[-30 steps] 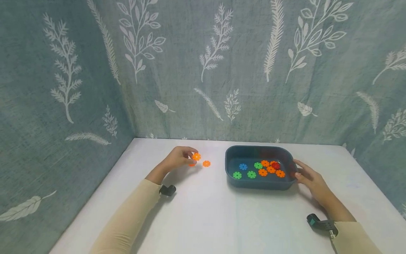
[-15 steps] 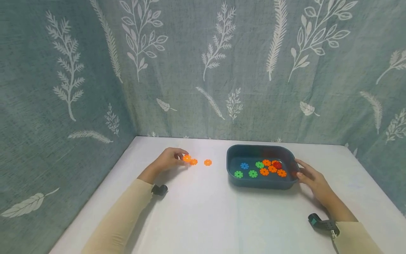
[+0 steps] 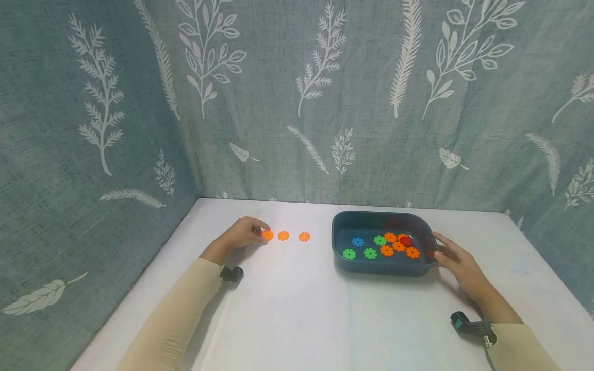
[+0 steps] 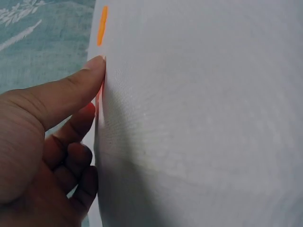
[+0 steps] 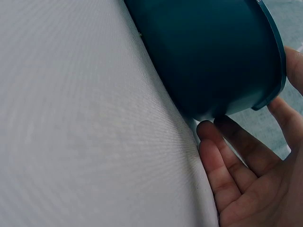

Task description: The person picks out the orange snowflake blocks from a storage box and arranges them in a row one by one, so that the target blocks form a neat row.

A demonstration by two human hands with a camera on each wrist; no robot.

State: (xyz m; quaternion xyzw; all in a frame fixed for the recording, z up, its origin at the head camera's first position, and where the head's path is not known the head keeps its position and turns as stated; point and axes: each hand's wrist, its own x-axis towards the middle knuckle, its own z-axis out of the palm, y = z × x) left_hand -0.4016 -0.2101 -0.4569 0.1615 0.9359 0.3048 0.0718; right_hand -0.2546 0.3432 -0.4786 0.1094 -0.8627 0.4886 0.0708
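Observation:
On the white table, my left hand (image 3: 242, 233) pinches an orange flower-shaped disc (image 3: 267, 235) between thumb and fingers at table level. In the left wrist view, that disc is mostly hidden behind the thumb. To its right lie a second orange disc (image 3: 283, 235) and a third orange disc (image 3: 304, 236), in a row with it. My right hand (image 3: 457, 261) holds the right end of a dark blue plastic tray (image 3: 376, 266). Seen from the right wrist, its fingers (image 5: 236, 156) bend against the tray's outer wall, with the thumb up at the rim.
Inside the tray are several orange discs (image 3: 386, 251), several green discs (image 3: 370, 253), a blue disc (image 3: 358, 242) and a red disc (image 3: 406, 241). A patterned grey-green curtain (image 3: 278, 103) rises behind the table (image 3: 297, 314) and along its sides.
My left hand has carried its orange disc leftward and down to the table, at the left end of the row. The right hand stays at the tray.

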